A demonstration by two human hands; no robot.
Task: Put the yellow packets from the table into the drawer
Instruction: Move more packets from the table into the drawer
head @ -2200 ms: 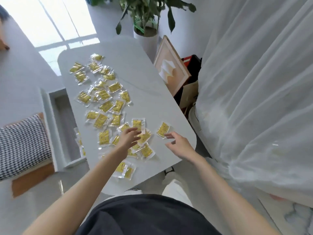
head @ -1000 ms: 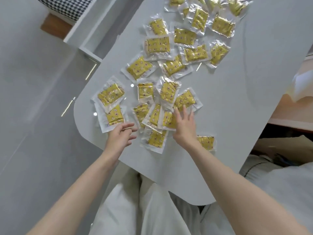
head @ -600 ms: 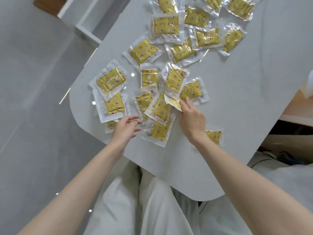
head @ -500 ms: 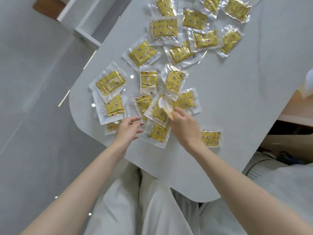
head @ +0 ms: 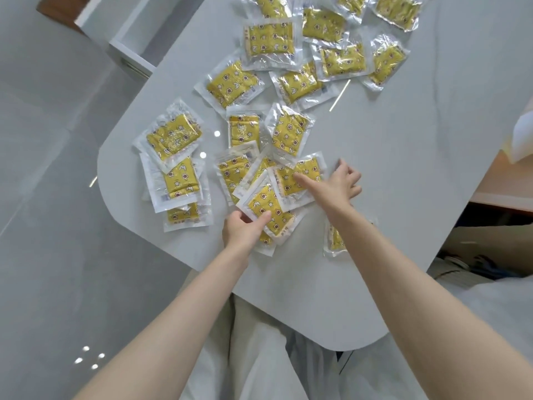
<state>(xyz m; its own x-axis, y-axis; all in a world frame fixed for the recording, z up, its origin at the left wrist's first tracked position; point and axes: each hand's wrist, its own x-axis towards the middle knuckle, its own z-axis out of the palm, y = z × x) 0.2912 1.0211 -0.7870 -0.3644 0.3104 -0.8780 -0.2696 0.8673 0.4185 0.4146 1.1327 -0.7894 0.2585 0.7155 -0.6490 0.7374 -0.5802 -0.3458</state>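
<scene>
Yellow packets (head: 268, 44) scattered on table (head: 403, 134), left hand (head: 245, 230) fingers pinching one packet (head: 266, 207), right hand (head: 336, 186) fingers spread.

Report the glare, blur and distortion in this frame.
Head view: soft daylight, faint shadows; glare streaks on the table and sheen on the packets' clear wrap; bright spots on the glossy floor. Wide-angle stretch swells the forearms at the bottom. Left hand and right hand read slightly soft.
</scene>
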